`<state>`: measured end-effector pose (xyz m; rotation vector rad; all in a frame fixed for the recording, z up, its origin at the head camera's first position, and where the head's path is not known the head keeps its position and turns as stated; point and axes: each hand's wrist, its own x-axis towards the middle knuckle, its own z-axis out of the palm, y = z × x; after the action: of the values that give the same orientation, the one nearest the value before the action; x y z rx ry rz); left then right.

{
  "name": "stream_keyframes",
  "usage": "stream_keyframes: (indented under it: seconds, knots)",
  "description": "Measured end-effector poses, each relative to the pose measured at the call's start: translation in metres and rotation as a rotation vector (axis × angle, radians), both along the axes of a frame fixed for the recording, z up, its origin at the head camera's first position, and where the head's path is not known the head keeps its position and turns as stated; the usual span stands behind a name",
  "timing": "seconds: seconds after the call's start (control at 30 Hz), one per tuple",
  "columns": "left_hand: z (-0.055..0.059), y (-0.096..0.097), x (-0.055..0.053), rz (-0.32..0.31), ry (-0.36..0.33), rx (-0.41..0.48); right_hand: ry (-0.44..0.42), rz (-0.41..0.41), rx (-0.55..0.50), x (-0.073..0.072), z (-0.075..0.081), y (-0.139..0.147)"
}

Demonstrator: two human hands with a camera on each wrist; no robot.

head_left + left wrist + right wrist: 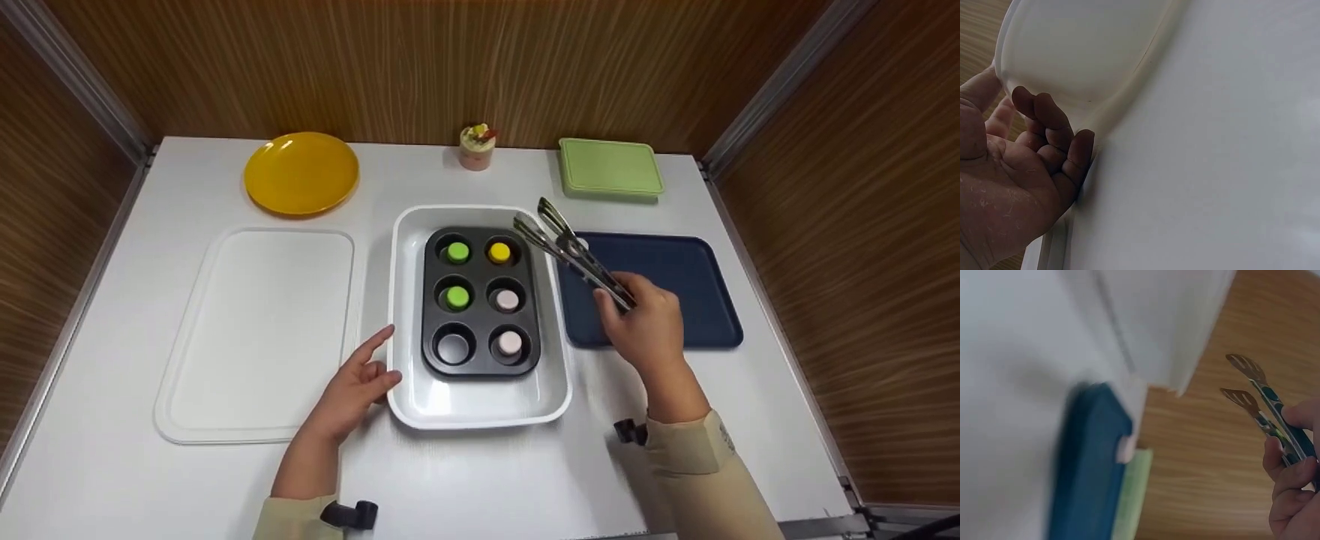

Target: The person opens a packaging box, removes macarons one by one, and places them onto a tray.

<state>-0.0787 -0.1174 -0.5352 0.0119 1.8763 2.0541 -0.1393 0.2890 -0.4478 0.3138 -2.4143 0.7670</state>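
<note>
My right hand (651, 322) grips metal tongs (574, 255) by the handle end. The tongs' slotted tips are spread apart with nothing between them, over the right rim of a white tub (480, 405). A dark muffin tin (480, 373) sits inside the tub. Its cups hold two green pieces (457, 298), a yellow piece (499, 253) and two pale pink pieces (509, 343); bare metal shows in the lower left cup. Behind the tongs, a pale piece (1125, 449) sits at the edge of a blue tray (660, 292). My left hand (349, 394) touches the tub's left side with loosely bent fingers.
A white lid-like tray (262, 330) lies left of the tub. Along the back stand a yellow plate (301, 174), a small dessert cup (477, 148) and a green lidded box (611, 166). Wood-grain panels (337, 67) enclose the white table on three sides.
</note>
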Motion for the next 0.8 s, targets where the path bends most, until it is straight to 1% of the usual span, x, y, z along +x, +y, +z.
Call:
stream_keyframes:
  seconds: [0.13, 0.23, 0.43, 0.67, 0.8]
  knots:
    - [0.000, 0.001, 0.000, 0.002, 0.001, -0.007, 0.076, 0.060, -0.001, 0.005, 0.010, -0.011]
    - [0.000, 0.001, 0.001, 0.009, 0.000, -0.001, 0.086, 0.100, 0.008, 0.007, 0.015, -0.018]
    - [0.001, 0.002, 0.001, 0.010, -0.005, 0.007, 0.036, 0.157, 0.025, 0.010, 0.017, -0.031]
    - [0.001, 0.001, 0.001, 0.008, -0.006, 0.002, -0.060, 0.182, 0.044, 0.013, 0.018, -0.047]
    - [0.002, 0.000, 0.001, 0.006, -0.007, 0.001, -0.101, 0.195, 0.066, 0.014, 0.017, -0.054]
